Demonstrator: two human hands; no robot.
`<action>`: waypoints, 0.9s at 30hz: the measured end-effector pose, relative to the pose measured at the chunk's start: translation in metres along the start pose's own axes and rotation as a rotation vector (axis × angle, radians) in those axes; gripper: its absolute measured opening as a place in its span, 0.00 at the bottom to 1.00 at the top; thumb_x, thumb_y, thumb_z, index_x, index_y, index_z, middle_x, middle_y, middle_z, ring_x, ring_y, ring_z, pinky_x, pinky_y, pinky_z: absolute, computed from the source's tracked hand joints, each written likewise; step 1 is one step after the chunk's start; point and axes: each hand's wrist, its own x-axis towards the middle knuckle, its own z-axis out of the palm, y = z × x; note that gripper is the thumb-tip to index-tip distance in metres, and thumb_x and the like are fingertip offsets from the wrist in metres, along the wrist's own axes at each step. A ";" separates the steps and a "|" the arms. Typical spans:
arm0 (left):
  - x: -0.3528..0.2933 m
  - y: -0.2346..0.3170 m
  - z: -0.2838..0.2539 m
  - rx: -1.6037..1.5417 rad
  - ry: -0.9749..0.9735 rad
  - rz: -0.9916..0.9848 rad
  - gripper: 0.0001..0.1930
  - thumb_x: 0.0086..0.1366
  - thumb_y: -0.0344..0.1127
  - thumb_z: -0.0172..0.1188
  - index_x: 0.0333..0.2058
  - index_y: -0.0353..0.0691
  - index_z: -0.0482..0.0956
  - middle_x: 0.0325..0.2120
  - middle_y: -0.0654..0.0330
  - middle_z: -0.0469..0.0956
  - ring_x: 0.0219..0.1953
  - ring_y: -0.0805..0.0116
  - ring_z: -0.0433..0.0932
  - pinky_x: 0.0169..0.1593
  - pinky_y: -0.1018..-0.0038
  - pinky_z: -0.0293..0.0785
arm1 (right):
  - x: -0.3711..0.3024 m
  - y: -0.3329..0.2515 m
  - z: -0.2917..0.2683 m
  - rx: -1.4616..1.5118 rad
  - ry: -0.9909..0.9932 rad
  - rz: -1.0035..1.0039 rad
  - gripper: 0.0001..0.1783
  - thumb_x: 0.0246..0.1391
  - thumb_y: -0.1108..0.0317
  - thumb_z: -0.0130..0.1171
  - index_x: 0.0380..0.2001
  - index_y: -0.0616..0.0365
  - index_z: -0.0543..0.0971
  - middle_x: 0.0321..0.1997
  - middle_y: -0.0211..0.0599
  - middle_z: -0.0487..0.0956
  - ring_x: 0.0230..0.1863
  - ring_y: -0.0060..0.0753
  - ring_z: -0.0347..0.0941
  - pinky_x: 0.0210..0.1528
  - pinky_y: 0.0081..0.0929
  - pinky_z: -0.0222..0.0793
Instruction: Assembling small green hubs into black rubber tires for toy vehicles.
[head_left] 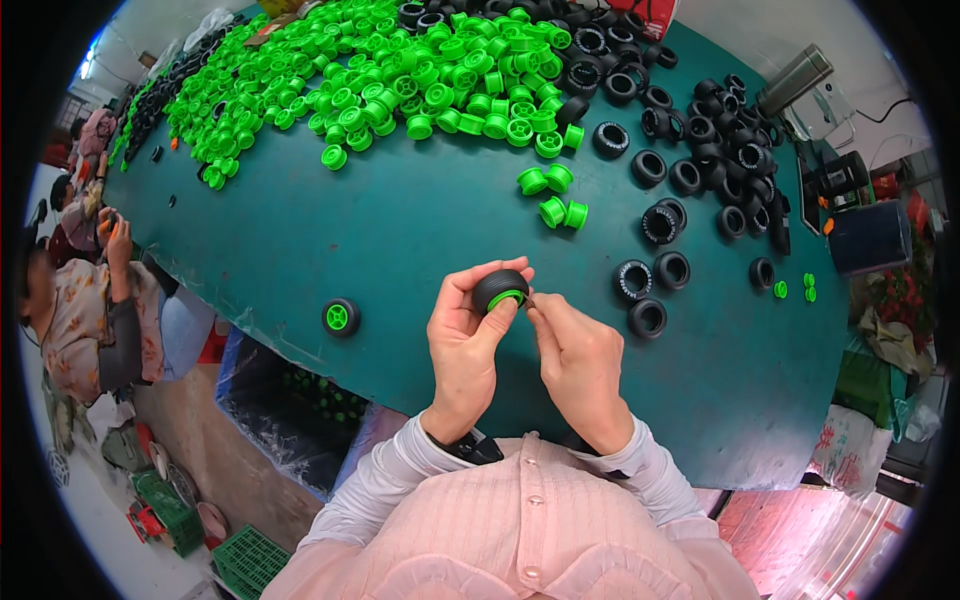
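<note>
My left hand (pixel 466 335) is closed round a toy wheel (pixel 498 291), a black ribbed tire with a bright green rim showing at its lower side. The thumb presses on the green rim, and the fingers curl behind the tire. Against the wheel's right edge, my right hand (pixel 583 362) is closed in a pinch; whatever its fingertips grip is too small to make out. A fitted wheel (pixel 341 317), green spokes inside a black tire, lies on the green table (pixel 270 235) to the left of my hands. Several loose tires (pixel 648 318) lie to the right.
Green rims (pixel 400 90) are heaped along the far side, with several single rims (pixel 553 211) nearer. Black tires (pixel 715 150) pile up at the far right beside a steel flask (pixel 797 78). A lined bin (pixel 290 400) stands below the left edge; another person (pixel 90 320) sits there.
</note>
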 end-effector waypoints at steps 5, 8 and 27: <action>0.000 -0.001 0.003 0.174 -0.020 0.076 0.16 0.69 0.21 0.59 0.53 0.34 0.71 0.54 0.47 0.78 0.57 0.59 0.78 0.62 0.66 0.74 | 0.003 0.001 -0.004 -0.313 -0.046 -0.134 0.08 0.53 0.75 0.63 0.38 0.57 0.79 0.30 0.37 0.82 0.31 0.36 0.81 0.28 0.35 0.73; -0.001 -0.002 0.008 0.291 -0.051 0.117 0.16 0.69 0.20 0.58 0.54 0.32 0.71 0.54 0.47 0.78 0.55 0.62 0.78 0.61 0.68 0.74 | 0.004 0.005 -0.001 -0.303 -0.015 -0.115 0.06 0.55 0.75 0.62 0.37 0.57 0.78 0.28 0.38 0.81 0.27 0.38 0.80 0.26 0.34 0.71; 0.006 -0.004 0.011 0.540 0.054 0.008 0.15 0.66 0.22 0.61 0.52 0.32 0.77 0.38 0.57 0.83 0.37 0.75 0.80 0.41 0.77 0.78 | 0.007 0.008 0.011 -0.228 0.195 -0.140 0.20 0.54 0.80 0.61 0.52 0.58 0.79 0.30 0.40 0.82 0.25 0.39 0.78 0.28 0.32 0.72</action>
